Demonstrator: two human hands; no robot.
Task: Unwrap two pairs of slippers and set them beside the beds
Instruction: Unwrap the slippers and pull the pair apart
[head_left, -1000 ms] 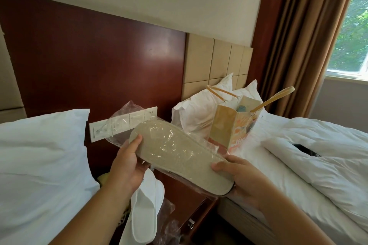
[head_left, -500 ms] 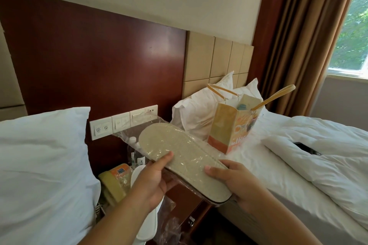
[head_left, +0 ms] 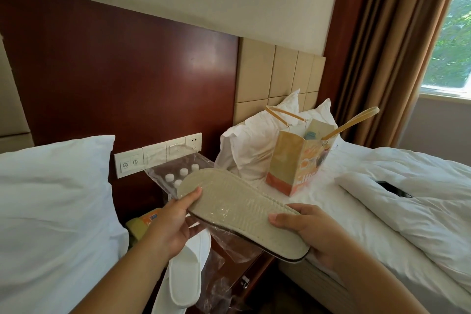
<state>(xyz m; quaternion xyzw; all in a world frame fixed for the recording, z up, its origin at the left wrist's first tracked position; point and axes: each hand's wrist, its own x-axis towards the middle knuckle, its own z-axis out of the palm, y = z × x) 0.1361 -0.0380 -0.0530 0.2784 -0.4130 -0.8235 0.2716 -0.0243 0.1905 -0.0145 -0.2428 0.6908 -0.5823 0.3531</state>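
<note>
Ribbed beige slipper sole (head_left: 242, 211), clear plastic wrapper (head_left: 175, 168), both hands (head_left: 316, 234)

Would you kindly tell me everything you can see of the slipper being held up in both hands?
The slipper is held sole up, tilted, its beige sole ribbed with a zigzag tread and edged by a dark rim. Clear plastic wrap still covers it, glinting on the sole and trailing loose past the far end. The left hand grips that far end, thumb on the sole; the right hand holds the near end. It hangs above the nightstand, between the two beds. Its upper is hidden.
</note>
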